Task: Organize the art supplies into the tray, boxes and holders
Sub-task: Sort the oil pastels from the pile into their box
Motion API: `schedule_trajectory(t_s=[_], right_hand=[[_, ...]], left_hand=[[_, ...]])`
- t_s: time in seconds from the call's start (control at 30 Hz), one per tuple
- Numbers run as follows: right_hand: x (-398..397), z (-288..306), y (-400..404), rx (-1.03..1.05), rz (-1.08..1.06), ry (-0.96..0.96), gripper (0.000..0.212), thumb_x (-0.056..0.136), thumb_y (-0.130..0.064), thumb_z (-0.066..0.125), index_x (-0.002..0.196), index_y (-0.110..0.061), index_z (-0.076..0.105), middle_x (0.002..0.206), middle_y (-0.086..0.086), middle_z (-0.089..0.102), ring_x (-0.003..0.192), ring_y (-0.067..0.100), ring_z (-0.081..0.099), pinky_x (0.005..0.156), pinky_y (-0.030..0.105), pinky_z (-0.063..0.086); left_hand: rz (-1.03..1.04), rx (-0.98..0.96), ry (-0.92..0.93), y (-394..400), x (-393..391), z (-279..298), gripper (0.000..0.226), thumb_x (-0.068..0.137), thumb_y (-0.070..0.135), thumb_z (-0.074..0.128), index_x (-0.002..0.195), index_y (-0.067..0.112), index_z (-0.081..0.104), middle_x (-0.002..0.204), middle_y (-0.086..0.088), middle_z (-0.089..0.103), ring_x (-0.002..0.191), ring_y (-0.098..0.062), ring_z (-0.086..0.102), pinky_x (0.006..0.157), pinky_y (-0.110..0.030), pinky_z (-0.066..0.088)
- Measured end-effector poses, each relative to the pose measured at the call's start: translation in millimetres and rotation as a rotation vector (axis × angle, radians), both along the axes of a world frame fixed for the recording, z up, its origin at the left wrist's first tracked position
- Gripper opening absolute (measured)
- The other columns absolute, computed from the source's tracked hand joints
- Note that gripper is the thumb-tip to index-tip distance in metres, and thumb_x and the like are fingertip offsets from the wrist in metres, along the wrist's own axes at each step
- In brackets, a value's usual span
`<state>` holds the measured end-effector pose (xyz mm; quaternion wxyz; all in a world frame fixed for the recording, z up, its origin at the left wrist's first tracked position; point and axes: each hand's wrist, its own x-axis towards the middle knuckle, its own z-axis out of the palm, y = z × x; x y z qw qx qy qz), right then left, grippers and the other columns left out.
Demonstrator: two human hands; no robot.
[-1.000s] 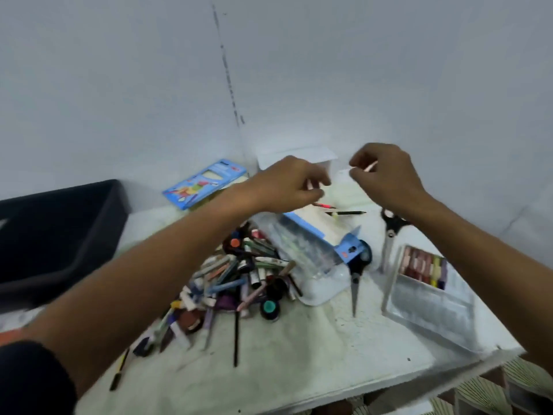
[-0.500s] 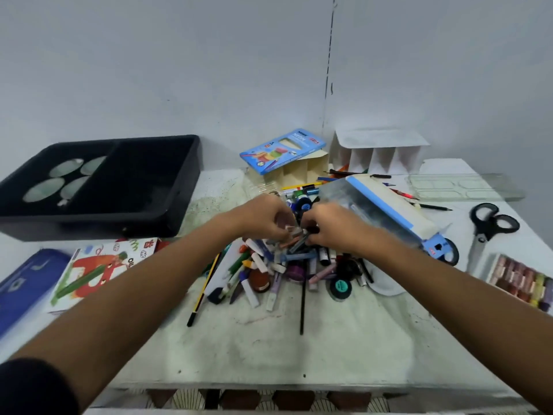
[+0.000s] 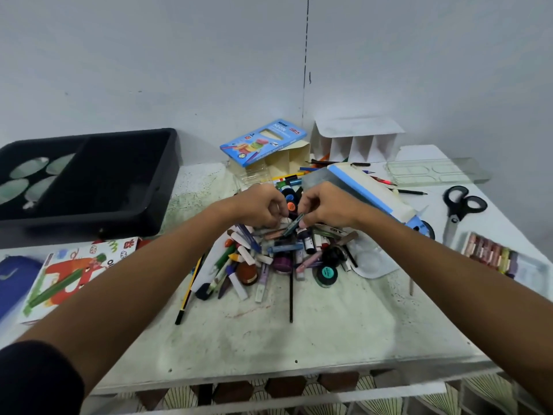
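A pile of crayons, pastels, pencils and small paint pots [image 3: 281, 253] lies in the middle of the table. Both my hands reach into its far side. My right hand [image 3: 324, 206] pinches a dark teal crayon [image 3: 294, 224] that slants down to the left. My left hand [image 3: 263, 206] has its fingers curled over small sticks at the top of the pile; what it grips is hidden. A black tray [image 3: 98, 178] stands at the back left. A white divided holder [image 3: 356, 140] stands at the back by the wall.
A blue coloured-pencil box [image 3: 263, 142] leans on a cream holder [image 3: 287, 163]. A blue-and-white box [image 3: 368, 193] lies right of my hands. Scissors [image 3: 459, 208], a clear palette [image 3: 431, 172] and a pastel case [image 3: 493, 256] are at the right. A colourful box [image 3: 74, 274] lies left.
My hands came down from the back holder to the pile a second ago. Since half a second ago, my right hand has lifted a teal crayon from the pile.
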<state>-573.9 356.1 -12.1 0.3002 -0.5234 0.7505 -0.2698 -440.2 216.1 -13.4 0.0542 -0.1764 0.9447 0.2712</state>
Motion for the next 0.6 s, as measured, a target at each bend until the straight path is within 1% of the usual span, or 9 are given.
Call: schedule_trajectory(t_s=[0.1,0.17,0.23,0.33,0.4,0.47,0.5,0.6], right_hand=[[-7,5,6,-0.028,-0.054,-0.102,0.021,0.072,0.000,0.080,0.077,-0.014,0.065,0.072,0.001,0.065,0.065,0.010,0.059,0.065,0.022,0.046],[-9,6,10,-0.047,-0.112,-0.177,0.021,0.074,0.003,0.077,0.079,-0.013,0.064,0.068,0.000,0.066,0.060,0.006,0.060,0.057,0.016,0.043],[-11,6,12,-0.064,-0.163,-0.249,0.020,0.076,0.006,0.074,0.082,-0.010,0.064,0.070,0.005,0.068,0.055,0.005,0.061,0.048,0.012,0.040],[-11,5,15,-0.092,-0.186,-0.301,0.019,0.077,0.008,0.071,0.084,-0.008,0.063,0.070,0.010,0.069,0.057,0.010,0.061,0.046,0.014,0.040],[-11,5,17,-0.103,-0.188,-0.313,0.018,0.078,0.008,0.071,0.084,-0.007,0.062,0.065,0.007,0.067,0.054,0.011,0.060,0.046,0.016,0.040],[-10,4,18,-0.106,-0.192,-0.323,0.018,0.078,0.007,0.071,0.085,-0.006,0.062,0.062,0.005,0.067,0.053,0.011,0.059,0.047,0.018,0.039],[-10,4,18,-0.109,-0.192,-0.332,0.018,0.078,0.007,0.071,0.085,-0.006,0.062,0.061,0.005,0.067,0.053,0.011,0.059,0.048,0.019,0.039],[-9,6,18,-0.132,-0.201,-0.364,0.016,0.079,0.007,0.070,0.087,-0.004,0.062,0.060,0.006,0.066,0.052,0.012,0.059,0.050,0.023,0.038]], left_hand=[[-0.031,-0.046,-0.023,3,-1,0,0.023,0.077,0.002,0.076,0.098,0.013,0.073,0.075,0.007,0.066,0.065,0.002,0.059,0.064,-0.016,0.049],[-0.076,-0.099,-0.033,7,-2,2,0.023,0.078,0.003,0.074,0.099,0.013,0.074,0.075,0.010,0.062,0.067,0.001,0.056,0.065,-0.016,0.048],[-0.117,-0.156,-0.034,10,-2,3,0.025,0.080,0.000,0.069,0.101,0.012,0.075,0.074,0.011,0.061,0.068,-0.002,0.056,0.065,-0.016,0.046],[-0.127,-0.179,-0.034,10,-1,1,0.027,0.081,0.000,0.065,0.102,0.014,0.075,0.084,0.003,0.069,0.076,-0.011,0.062,0.068,-0.022,0.050],[-0.121,-0.169,-0.029,8,1,-1,0.028,0.080,0.001,0.066,0.104,0.014,0.074,0.086,-0.001,0.070,0.076,-0.012,0.062,0.065,-0.018,0.048],[-0.122,-0.149,-0.011,7,3,-3,0.029,0.079,0.000,0.067,0.105,0.012,0.073,0.083,-0.002,0.069,0.071,-0.010,0.059,0.060,-0.013,0.042],[-0.125,-0.135,0.006,7,4,-2,0.028,0.079,0.001,0.067,0.104,0.011,0.073,0.082,-0.002,0.068,0.070,-0.009,0.058,0.060,-0.012,0.041],[-0.092,-0.049,0.064,4,7,3,0.025,0.079,0.000,0.070,0.101,0.008,0.074,0.079,0.000,0.066,0.065,-0.001,0.056,0.062,-0.015,0.044]])
